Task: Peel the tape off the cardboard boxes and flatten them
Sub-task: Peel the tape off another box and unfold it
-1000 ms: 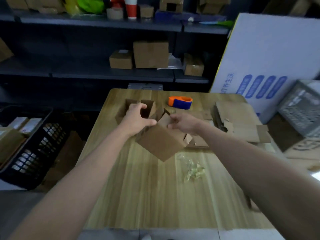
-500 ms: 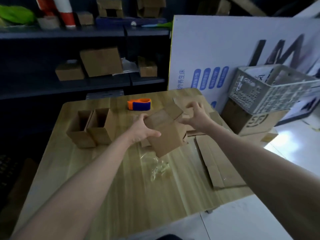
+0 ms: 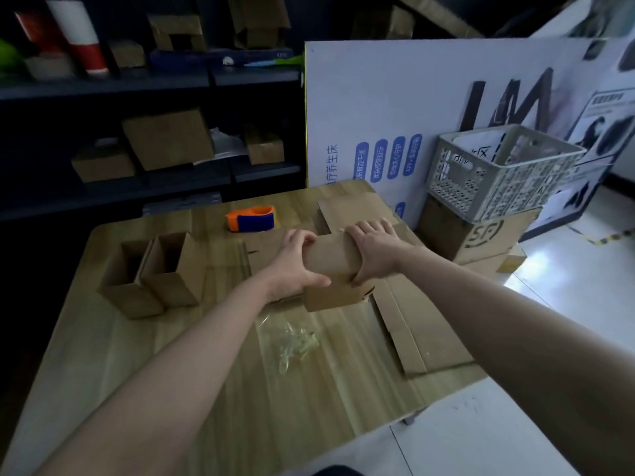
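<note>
The folded box [image 3: 335,261], the two open boxes [image 3: 171,286] and the flat cardboard sheets [image 3: 422,324] are plain brown. The table [image 3: 206,389] is pale wood with lengthwise grain stripes. The tape dispenser [image 3: 251,218] is orange and blue. The wad of peeled tape [image 3: 295,341] is clear with a yellowish tint. The board [image 3: 378,97] is white with blue labels, white characters and large black strokes. The crate [image 3: 498,173] is light grey, patterned with small holes. The carton [image 3: 481,235] is brown with a dark printed logo. The floor [image 3: 567,286] is white, crossed by a yellow-and-black striped line [image 3: 604,237]. The roll [image 3: 80,32] is white and red.

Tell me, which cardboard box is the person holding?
The box gripped between the left hand and right hand; the two open boxes farther left stand upright, untouched.
</note>
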